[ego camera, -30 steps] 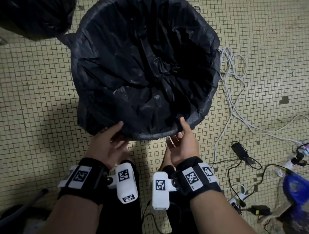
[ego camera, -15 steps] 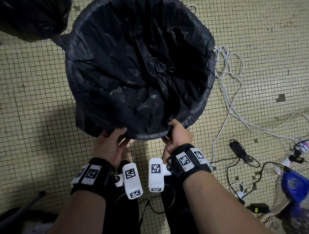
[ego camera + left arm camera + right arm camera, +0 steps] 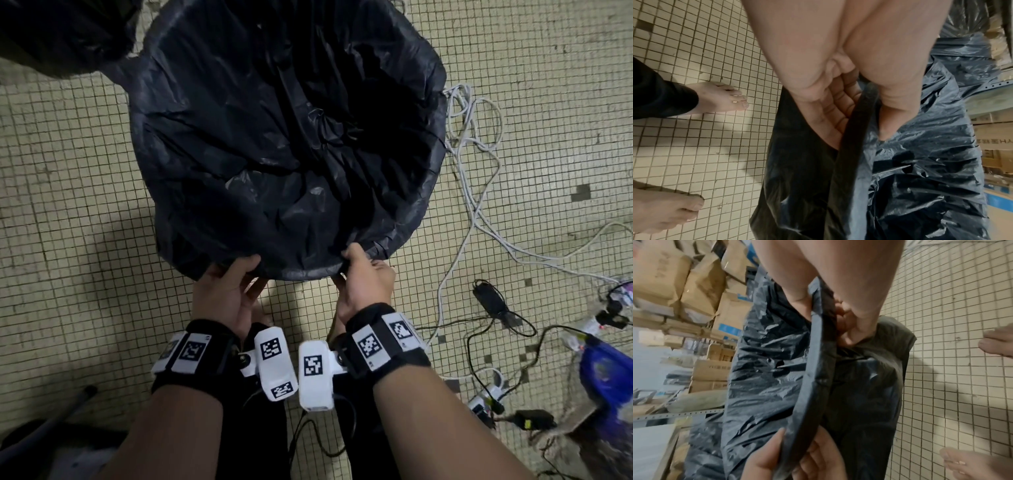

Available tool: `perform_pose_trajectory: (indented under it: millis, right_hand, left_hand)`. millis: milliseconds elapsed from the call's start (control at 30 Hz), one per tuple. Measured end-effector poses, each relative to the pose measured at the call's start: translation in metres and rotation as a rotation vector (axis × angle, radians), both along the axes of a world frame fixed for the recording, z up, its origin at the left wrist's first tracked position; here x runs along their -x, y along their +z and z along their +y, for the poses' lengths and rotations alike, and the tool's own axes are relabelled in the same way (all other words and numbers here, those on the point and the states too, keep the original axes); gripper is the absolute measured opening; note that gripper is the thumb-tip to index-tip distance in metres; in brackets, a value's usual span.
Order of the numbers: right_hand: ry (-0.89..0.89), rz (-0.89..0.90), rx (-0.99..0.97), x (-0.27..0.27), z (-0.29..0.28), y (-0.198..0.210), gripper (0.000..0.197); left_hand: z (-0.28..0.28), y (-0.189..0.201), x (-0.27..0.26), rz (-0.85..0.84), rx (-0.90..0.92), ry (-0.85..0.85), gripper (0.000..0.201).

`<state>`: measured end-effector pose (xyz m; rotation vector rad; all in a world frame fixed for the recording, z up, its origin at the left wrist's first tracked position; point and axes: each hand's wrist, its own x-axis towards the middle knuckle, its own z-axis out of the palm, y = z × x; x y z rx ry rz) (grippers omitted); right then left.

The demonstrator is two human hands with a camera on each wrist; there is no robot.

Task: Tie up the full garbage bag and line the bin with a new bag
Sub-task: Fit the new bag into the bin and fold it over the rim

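Observation:
A new black bag (image 3: pixel 274 144) lines the round bin, its edge folded over the bin's rim (image 3: pixel 301 274). My left hand (image 3: pixel 233 284) grips the near rim, thumb inside on the liner and fingers under the fold; the left wrist view shows the left hand (image 3: pixel 849 100) with its fingers curled beneath the rim (image 3: pixel 857 129). My right hand (image 3: pixel 363 274) grips the rim a little to the right, thumb on top; in the right wrist view the right hand (image 3: pixel 838 318) pinches the liner-covered rim (image 3: pixel 818 369). The full black bag (image 3: pixel 65 34) sits at the top left.
White cables (image 3: pixel 479 171) trail on the tiled floor right of the bin. Black chargers and leads (image 3: pixel 493 301) lie further right, near a blue object (image 3: pixel 606 373). My bare feet (image 3: pixel 719 97) stand close to the bin. Stacked cardboard boxes (image 3: pixel 684 288) stand behind it.
Both hands have closed on the near rim: a second ago their fingers were spread at the edge, now thumbs and fingers clamp the folded liner. The view has shifted slightly.

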<state>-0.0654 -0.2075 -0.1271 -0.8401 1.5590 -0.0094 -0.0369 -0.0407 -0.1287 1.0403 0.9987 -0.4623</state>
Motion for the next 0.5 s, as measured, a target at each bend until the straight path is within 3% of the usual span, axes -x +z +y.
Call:
perform_pose_trajectory:
  millis: [133,233,300,400,500]
  right_hand:
    - [0.013,0.114,0.042,-0.004,0.004,-0.005,0.027]
    - [-0.067,-0.034,-0.111,-0.008,-0.002,0.000,0.026]
    - [-0.013,-0.131,-0.258,-0.006,-0.008,0.003,0.041]
    - [0.062,-0.221,-0.388,-0.003,-0.009,0.005,0.056]
    - [-0.065,-0.322,-0.482,0.000,-0.009,0.008,0.064]
  left_hand:
    - [0.002,-0.002,-0.006,0.074,0.056,-0.005,0.025]
    - [0.008,-0.004,-0.014,0.140,0.124,-0.020,0.054]
    - [0.011,-0.005,-0.017,0.192,0.157,-0.032,0.065]
    - [0.016,-0.005,-0.021,0.234,0.172,-0.021,0.068]
    - [0.018,-0.003,-0.024,0.210,0.186,-0.027,0.072]
